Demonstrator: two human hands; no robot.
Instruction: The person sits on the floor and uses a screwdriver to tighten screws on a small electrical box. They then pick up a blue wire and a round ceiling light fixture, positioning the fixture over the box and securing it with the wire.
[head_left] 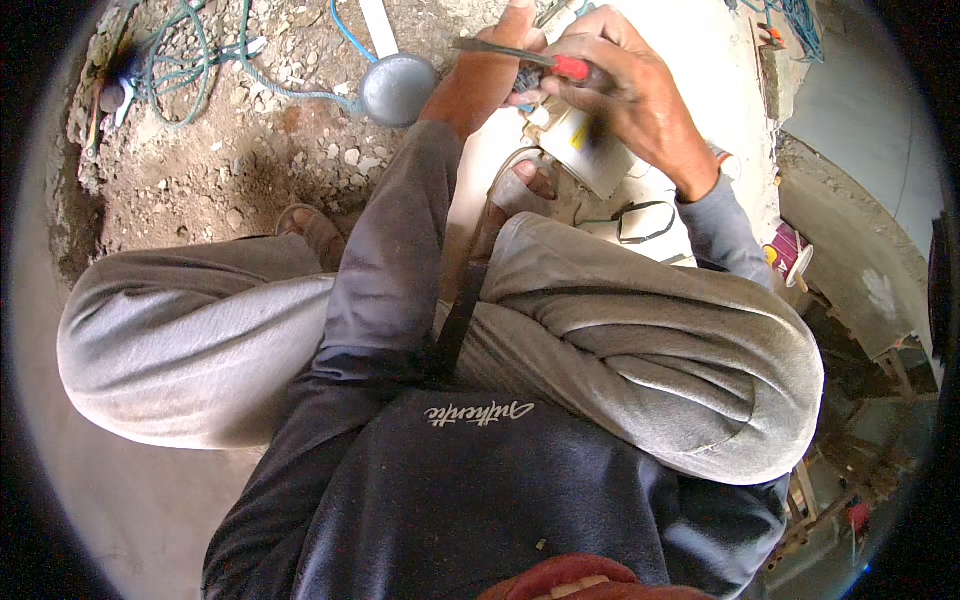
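At the top centre both hands work close together. My right hand (635,95) is closed round the red and dark handle of a screwdriver (571,67). Its dark shaft (500,50) points left, across my left hand (485,80). The left fingers are closed on a small dark piece (527,78), partly hidden by fingers and too small to name. Just below the hands sits a white box-like thing (598,160) with a yellow mark. A round grey disc (398,90) lies left of my left wrist.
Blue-green rope (185,75) lies tangled over rubble and soil (250,170) on the left. A black strap loop (645,218) rests on the pale surface near my sandalled foot (530,180). A purple container (788,253) stands beyond my right knee, near a concrete edge (840,215).
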